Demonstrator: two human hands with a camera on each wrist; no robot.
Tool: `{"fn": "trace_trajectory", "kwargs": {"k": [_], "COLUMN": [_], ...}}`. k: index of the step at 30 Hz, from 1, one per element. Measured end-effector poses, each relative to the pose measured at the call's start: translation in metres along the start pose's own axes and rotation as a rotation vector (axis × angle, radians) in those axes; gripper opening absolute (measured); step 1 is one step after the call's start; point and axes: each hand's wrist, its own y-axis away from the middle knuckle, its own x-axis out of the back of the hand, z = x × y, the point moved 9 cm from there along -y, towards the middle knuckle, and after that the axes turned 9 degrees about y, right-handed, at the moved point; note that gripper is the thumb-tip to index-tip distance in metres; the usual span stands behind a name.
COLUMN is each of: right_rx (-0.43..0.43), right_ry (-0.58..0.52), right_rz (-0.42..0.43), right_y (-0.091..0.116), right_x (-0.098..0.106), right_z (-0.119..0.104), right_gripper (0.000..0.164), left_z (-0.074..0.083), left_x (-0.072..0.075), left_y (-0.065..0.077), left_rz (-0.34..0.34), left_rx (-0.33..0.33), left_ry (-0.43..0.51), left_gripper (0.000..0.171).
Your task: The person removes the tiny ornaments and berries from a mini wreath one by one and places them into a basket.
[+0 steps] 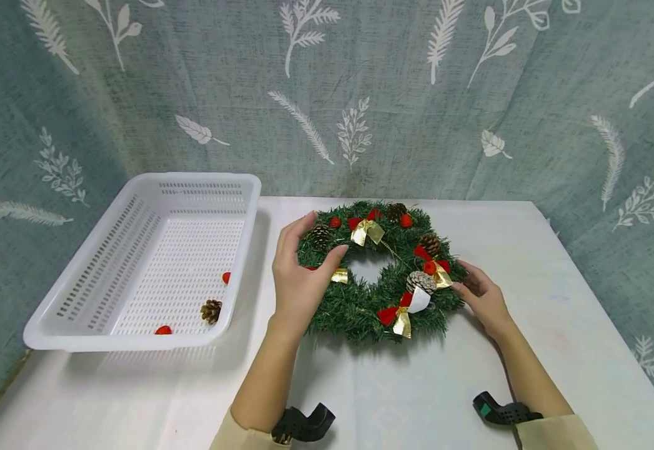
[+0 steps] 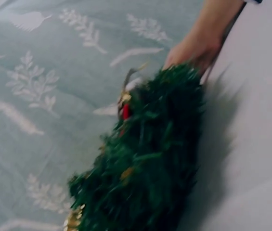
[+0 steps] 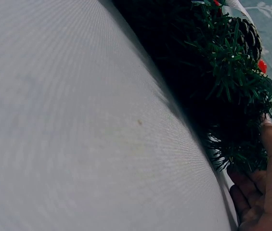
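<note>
The right hand (image 1: 487, 303) is gripping a green wreath (image 1: 355, 312); the left hand (image 1: 297, 275) is spreading thumb and fingers apart opposite. Pinecones (image 1: 420, 282), red berries (image 1: 406, 220) and red-gold bows (image 1: 367, 231) are studding the wreath, which is resting on the worktop (image 1: 411, 400).

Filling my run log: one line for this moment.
wreath: on table | left hand: at left edge | right hand: gripping right edge | basket: left of wreath
</note>
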Motion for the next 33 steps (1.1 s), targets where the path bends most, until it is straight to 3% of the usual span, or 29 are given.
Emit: {"fn": "trace_trajectory", "kwargs": {"k": [13, 20, 23, 33], "right_rx": [0.016, 0.03, 0.035, 0.026], "right_ry": [-0.018, -0.041, -0.041, -0.037], "right_rz": [0.01, 0.008, 0.01, 0.0], "right_y": [0.0, -0.001, -0.002, 0.0], "right_x": [0.0, -0.001, -0.002, -0.001], "right_z": [0.002, 0.001, 0.0, 0.001], "right_gripper": [0.054, 0.054, 0.054, 0.055], "left_z": [-0.011, -0.023, -0.027, -0.033], "left_x": [-0.063, -0.092, -0.104, -0.136], "left_y": [0.019, 0.039, 0.05, 0.071], "left_rz": [-0.183, -0.254, -0.285, -0.346], "left_rx": [0.069, 0.233, 0.267, 0.184], "left_ry": [0.004, 0.054, 0.0, -0.254], "left_gripper": [0.061, 0.063, 0.064, 0.065]}}
